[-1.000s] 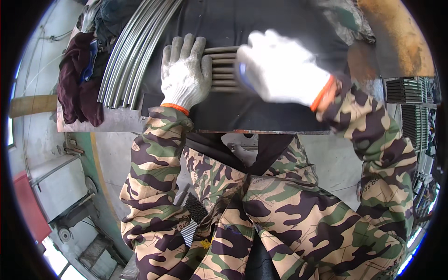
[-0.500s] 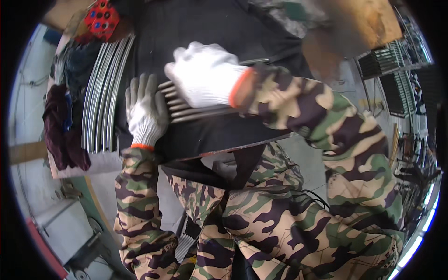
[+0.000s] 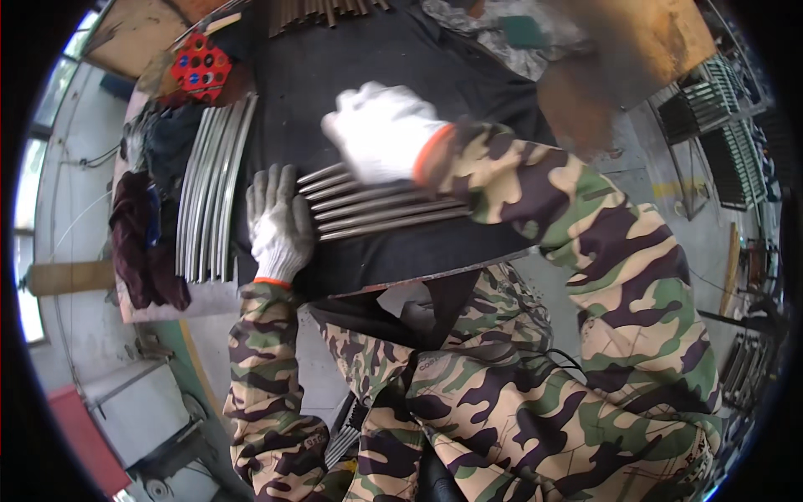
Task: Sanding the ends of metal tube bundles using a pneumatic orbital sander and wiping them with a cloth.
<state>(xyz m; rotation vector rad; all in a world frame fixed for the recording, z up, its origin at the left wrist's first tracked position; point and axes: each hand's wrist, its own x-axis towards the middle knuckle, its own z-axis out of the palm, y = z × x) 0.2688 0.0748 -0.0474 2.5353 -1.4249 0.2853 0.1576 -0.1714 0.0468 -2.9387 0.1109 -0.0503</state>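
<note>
Both my hands wear white knit gloves with orange cuffs. My left hand (image 3: 280,224) lies flat on the black cloth (image 3: 293,92), fingers stretched out and pointing away from me. Its edge is beside the left ends of several metal rods (image 3: 381,219), which lie roughly parallel across the near part of the cloth. Over the far side of these rods is my right hand (image 3: 383,134), smeared by motion. Its fingers look curled, but whether they hold anything cannot be made out. My right forearm covers the rods' right ends.
Left of my left hand lies a bundle of shiny metal rods (image 3: 213,192). Dark rags (image 3: 142,238) and a red holder with round holes (image 3: 201,69) sit beyond it. More rods (image 3: 326,10) lie at the far edge. Clear plastic (image 3: 552,42) is at the far right.
The whole view has shifted, with the table now lower and further right. My right hand has moved slightly away from me over the rods, uncovering more of them. My left hand stays in place.
</note>
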